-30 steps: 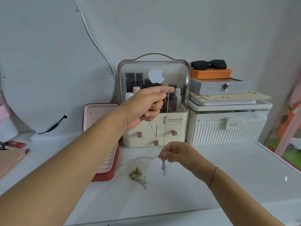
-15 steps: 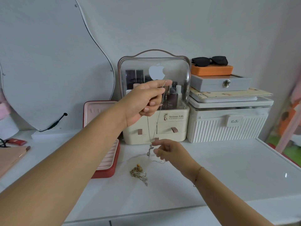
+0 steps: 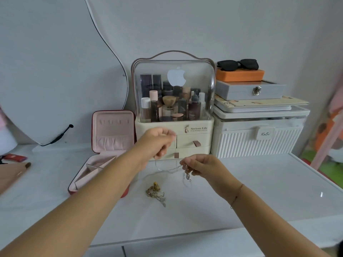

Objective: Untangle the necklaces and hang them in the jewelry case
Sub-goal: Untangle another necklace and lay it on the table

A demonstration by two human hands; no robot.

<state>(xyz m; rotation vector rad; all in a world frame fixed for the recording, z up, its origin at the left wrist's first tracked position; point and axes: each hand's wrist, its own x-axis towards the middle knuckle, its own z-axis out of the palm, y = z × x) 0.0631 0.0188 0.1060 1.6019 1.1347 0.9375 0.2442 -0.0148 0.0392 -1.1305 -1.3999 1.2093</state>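
**Silver chain strung between two hands**

Left hand [image 3: 157, 142] raised in front of the organizer [image 3: 174, 127], fingers curled and pinching one stretch of a thin silver chain [image 3: 171, 168]. Short loose end dangling below the knuckles.

Right hand [image 3: 202, 166] lower and just to the right, fingertips pinched on the other stretch. Small pendant [image 3: 187, 176] hanging right under those fingertips, just above the table [image 3: 259, 191]. Thin bracelet [image 3: 236, 196] round that wrist.

Between the two hands, sagging in a shallow arc low over the table. Too fine and blurred to tell whether touching the surface.

Nearer the camera, lying on the table apart from both hands: a gold tangle [image 3: 156, 194] of chains, bunched in a small heap with one strand trailing to the right.

Left of the hands, standing open on the table: the case [image 3: 113, 130], red outside, pink inside. Lid upright, with a row of hooks above a gathered pocket. Tray flat, split into compartments, its right part hidden behind the left forearm.

Behind, against the wall: the organizer with a clear dome over bottles and cream drawers below. Right of it, touching, a white ribbed box [image 3: 259, 143], topped by a flat board, a grey box [image 3: 248, 90], an orange box [image 3: 240, 75] and sunglasses [image 3: 238, 64]. Far left, a curved mirror [image 3: 55, 71].
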